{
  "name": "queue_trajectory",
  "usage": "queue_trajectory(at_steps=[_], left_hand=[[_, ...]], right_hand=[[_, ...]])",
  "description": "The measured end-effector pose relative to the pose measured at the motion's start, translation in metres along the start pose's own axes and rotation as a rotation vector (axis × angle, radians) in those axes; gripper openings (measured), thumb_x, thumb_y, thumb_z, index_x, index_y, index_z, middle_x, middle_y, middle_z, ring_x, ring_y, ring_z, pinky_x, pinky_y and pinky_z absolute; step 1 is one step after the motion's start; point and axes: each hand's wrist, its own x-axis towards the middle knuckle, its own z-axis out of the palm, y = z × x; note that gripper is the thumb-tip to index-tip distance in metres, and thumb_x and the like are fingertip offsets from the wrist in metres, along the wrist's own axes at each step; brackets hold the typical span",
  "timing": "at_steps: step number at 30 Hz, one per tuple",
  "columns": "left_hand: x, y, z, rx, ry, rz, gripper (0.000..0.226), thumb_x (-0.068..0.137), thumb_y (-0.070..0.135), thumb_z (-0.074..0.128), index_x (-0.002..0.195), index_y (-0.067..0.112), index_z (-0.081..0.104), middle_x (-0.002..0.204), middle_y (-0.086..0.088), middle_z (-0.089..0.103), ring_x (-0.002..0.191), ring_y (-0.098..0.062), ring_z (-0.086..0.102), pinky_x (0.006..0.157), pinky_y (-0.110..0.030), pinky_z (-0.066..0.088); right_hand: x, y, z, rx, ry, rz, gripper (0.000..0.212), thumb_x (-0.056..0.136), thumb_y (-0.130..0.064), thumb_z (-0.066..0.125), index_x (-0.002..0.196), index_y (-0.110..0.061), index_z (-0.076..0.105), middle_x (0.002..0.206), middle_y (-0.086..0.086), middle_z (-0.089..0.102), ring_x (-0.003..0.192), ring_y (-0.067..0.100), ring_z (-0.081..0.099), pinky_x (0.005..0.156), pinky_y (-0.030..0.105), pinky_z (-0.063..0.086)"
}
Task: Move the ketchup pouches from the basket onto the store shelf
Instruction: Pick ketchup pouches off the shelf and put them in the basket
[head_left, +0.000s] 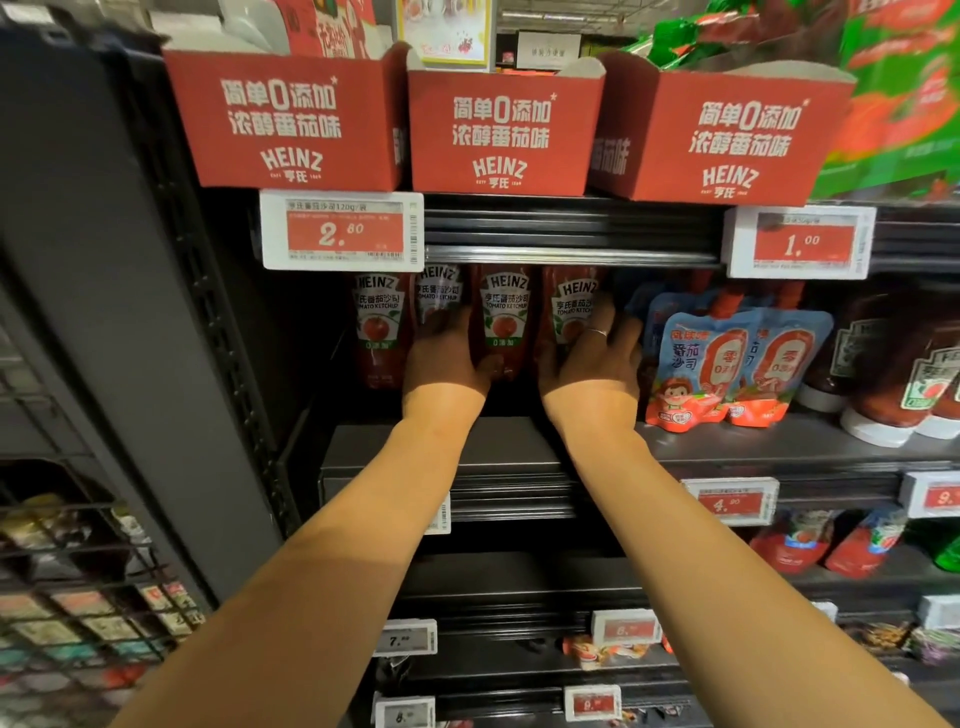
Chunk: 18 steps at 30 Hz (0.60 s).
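Both hands are squaring up the row: left hand (447, 358) and right hand (592, 358) curling around Heinz ketchup pouches (506, 317) standing under the 2.80 price tag (343, 231), probably keeping them upright.

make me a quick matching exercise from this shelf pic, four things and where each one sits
Things:
1. red Heinz boxes
2. Heinz ketchup pouches
3. blue pouches
4. 2.80 price tag

Places:
A. right of the right hand
B. on the shelf edge, above the leftmost red pouch
C. on the top shelf
D. upright at both hands, left hand included

Pairs: 1-C, 2-D, 3-A, 4-B
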Motion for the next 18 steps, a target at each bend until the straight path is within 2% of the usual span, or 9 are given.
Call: queue_trajectory(at_steps=[2, 3, 5, 6, 9, 13, 15, 18], left_hand=[[-0.005, -0.002, -0.006, 0.04, 0.117, -0.038, 0.065, 0.084, 0.041, 0.075, 0.139, 0.016, 0.052, 0.137, -0.018, 0.053, 0.126, -0.039, 0.05, 0.099, -0.046, 0.047], [-0.008, -0.004, -0.009, 0.068, 0.23, -0.066, 0.066, 0.082, 0.044, 0.076, 0.136, 0.013, 0.054, 0.134, -0.021, 0.053, 0.125, -0.041, 0.049, 0.098, -0.048, 0.046], [-0.012, -0.012, -0.016, 0.042, 0.459, -0.175, 0.072, 0.074, 0.044, 0.081, 0.129, 0.006, 0.056, 0.127, -0.025, 0.053, 0.117, -0.044, 0.049, 0.094, -0.051, 0.045], [-0.013, -0.015, -0.02, -0.01, 0.518, -0.254, 0.075, 0.07, 0.042, 0.082, 0.128, 0.003, 0.054, 0.126, -0.026, 0.052, 0.116, -0.044, 0.049, 0.093, -0.052, 0.045], [-0.014, -0.02, -0.022, -0.1, 0.431, -0.448, 0.089, 0.07, 0.037, 0.082, 0.141, 0.004, 0.04, 0.139, -0.023, 0.041, 0.127, -0.043, 0.042, 0.103, -0.052, 0.043], [-0.011, -0.025, -0.017, -0.151, 0.341, -0.473, 0.094, 0.074, 0.022, 0.079, 0.15, 0.008, 0.027, 0.147, -0.022, 0.031, 0.134, -0.042, 0.034, 0.105, -0.047, 0.04], [-0.008, -0.028, -0.016, -0.162, 0.341, -0.476, 0.091, 0.075, 0.018, 0.078, 0.15, 0.011, 0.026, 0.147, -0.022, 0.03, 0.135, -0.042, 0.034, 0.105, -0.046, 0.041], [-0.005, -0.029, -0.014, -0.172, 0.33, -0.474, 0.086, 0.077, 0.018, 0.074, 0.149, 0.015, 0.027, 0.145, -0.021, 0.032, 0.133, -0.042, 0.035, 0.103, -0.049, 0.043]], right_hand=[[0.002, 0.001, 0.001, 0.005, -0.041, 0.007, 0.073, 0.088, -0.038, 0.066, 0.148, -0.013, 0.032, 0.14, 0.02, 0.038, 0.124, 0.045, 0.046, 0.091, 0.05, 0.048], [0.004, 0.002, 0.001, 0.009, -0.069, 0.018, 0.071, 0.088, -0.038, 0.066, 0.146, -0.014, 0.033, 0.14, 0.019, 0.037, 0.123, 0.045, 0.046, 0.091, 0.05, 0.048], [0.008, 0.003, 0.003, 0.019, -0.113, 0.043, 0.07, 0.089, -0.038, 0.066, 0.146, -0.015, 0.032, 0.142, 0.02, 0.035, 0.124, 0.046, 0.046, 0.095, 0.051, 0.047], [0.008, 0.004, 0.003, 0.024, -0.125, 0.053, 0.072, 0.09, -0.039, 0.066, 0.148, -0.015, 0.03, 0.143, 0.02, 0.034, 0.124, 0.047, 0.046, 0.096, 0.051, 0.046], [0.007, 0.004, 0.004, 0.035, -0.126, 0.062, 0.078, 0.088, -0.042, 0.068, 0.15, -0.015, 0.029, 0.146, 0.022, 0.032, 0.126, 0.048, 0.045, 0.098, 0.052, 0.046], [0.0, 0.003, 0.004, 0.023, -0.083, 0.002, 0.092, 0.074, -0.061, 0.073, 0.143, -0.016, 0.034, 0.14, 0.018, 0.034, 0.127, 0.044, 0.04, 0.096, 0.05, 0.047], [0.001, 0.002, 0.006, -0.007, -0.119, -0.005, 0.102, 0.067, -0.067, 0.075, 0.143, -0.018, 0.029, 0.141, 0.017, 0.03, 0.13, 0.043, 0.037, 0.098, 0.049, 0.046], [0.009, 0.004, 0.01, -0.048, -0.184, 0.011, 0.109, 0.068, -0.066, 0.077, 0.148, -0.019, 0.019, 0.149, 0.019, 0.022, 0.135, 0.046, 0.035, 0.103, 0.051, 0.044]])
